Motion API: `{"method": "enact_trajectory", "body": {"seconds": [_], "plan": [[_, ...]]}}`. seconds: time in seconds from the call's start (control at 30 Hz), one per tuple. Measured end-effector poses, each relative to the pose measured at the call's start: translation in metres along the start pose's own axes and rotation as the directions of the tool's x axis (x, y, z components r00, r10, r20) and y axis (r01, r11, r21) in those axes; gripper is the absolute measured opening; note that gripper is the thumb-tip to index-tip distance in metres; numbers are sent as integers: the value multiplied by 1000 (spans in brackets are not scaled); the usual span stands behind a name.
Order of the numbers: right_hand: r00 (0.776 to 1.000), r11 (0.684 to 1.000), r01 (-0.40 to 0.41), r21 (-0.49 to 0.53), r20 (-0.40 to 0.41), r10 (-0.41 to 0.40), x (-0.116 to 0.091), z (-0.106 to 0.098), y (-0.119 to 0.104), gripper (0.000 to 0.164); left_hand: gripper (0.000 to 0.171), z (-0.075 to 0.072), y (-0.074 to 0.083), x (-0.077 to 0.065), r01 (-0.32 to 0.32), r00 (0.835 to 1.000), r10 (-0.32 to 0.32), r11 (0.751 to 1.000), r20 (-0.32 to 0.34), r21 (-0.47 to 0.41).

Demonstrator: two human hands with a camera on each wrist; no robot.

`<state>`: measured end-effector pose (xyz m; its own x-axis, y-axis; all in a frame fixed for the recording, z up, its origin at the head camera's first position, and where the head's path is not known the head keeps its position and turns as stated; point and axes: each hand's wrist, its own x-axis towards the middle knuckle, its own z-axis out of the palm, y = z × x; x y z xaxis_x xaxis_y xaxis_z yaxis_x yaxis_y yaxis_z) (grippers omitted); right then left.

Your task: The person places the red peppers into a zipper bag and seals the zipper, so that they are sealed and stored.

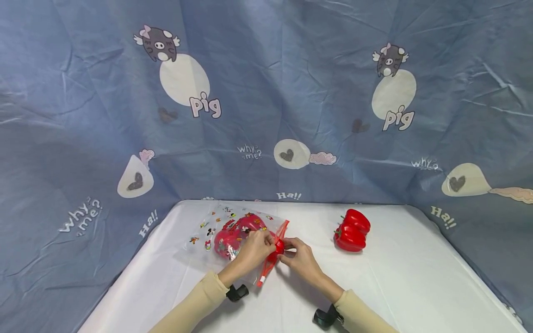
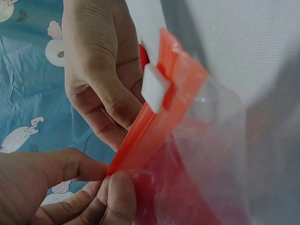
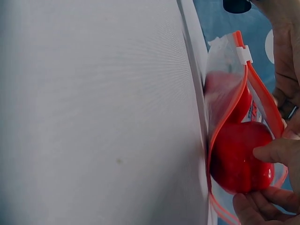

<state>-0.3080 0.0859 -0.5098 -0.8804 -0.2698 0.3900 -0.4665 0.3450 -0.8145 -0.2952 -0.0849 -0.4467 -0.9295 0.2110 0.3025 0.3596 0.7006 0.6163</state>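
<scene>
A clear zip bag (image 1: 195,254) with cartoon prints and an orange-red zip edge (image 2: 145,133) lies on the table, its mouth to the right. Red bell peppers (image 1: 226,243) show through its plastic. My left hand (image 1: 255,252) pinches the zip edge between thumb and fingers, and the mouth is parted in the right wrist view. With thumb on top and fingers beneath, my right hand (image 1: 303,262) holds a glossy red bell pepper (image 3: 239,157) within the bag's mouth. A white slider (image 3: 244,55) sits near one end of the zip.
Two more red bell peppers (image 1: 351,231) lie side by side at the right on the white table (image 1: 399,277). A blue printed cloth (image 1: 258,92) hangs behind and around the table. Black wrist mounts (image 1: 237,293) sit under both sleeves.
</scene>
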Motion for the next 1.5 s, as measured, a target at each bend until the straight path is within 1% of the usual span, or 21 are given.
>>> {"method": "enact_trajectory", "body": {"seconds": [0.27, 0.37, 0.5, 0.63, 0.8, 1.07, 1.17, 1.37, 1.5], "plan": [[1000, 999, -22, -36, -20, 22, 4, 2, 1, 39, 8, 0, 0, 0, -5, 1000, 6, 1000, -5, 11], [999, 999, -36, -25, -28, 35, 5, 3, 2, 38, 9, 0, 1, 0, 8, 1000, -8, 1000, -2, 15], [999, 999, -32, -21, -41, 31, 6, 4, 2, 37, 9, 1, 1, 0, 16, 1000, -16, 1000, -7, 21], [998, 999, -36, -24, -57, 35, 8, 4, 3, 35, 8, 1, 0, 0, 9, 1000, -9, 1000, -11, 17], [997, 999, -37, -23, -63, 35, 11, 6, 5, 33, 9, 2, 0, 0, 7, 1000, -7, 1000, 0, 6], [996, 999, -42, -1, -82, 42, 13, 9, 9, 30, 11, 2, -1, -1, -2, 1000, 2, 1000, 6, -9], [995, 998, -56, 11, -81, 57, 13, 10, 10, 30, 11, 3, -2, 0, -10, 1000, 10, 1000, 9, -24], [994, 996, -80, 30, -79, 82, 14, 12, 10, 31, 14, 3, -2, 0, -15, 1000, 15, 1000, 14, -25], [995, 997, -62, 43, -77, 65, 15, 15, 10, 28, 13, 4, -4, 0, -7, 1000, 8, 1000, 22, -27]]}}
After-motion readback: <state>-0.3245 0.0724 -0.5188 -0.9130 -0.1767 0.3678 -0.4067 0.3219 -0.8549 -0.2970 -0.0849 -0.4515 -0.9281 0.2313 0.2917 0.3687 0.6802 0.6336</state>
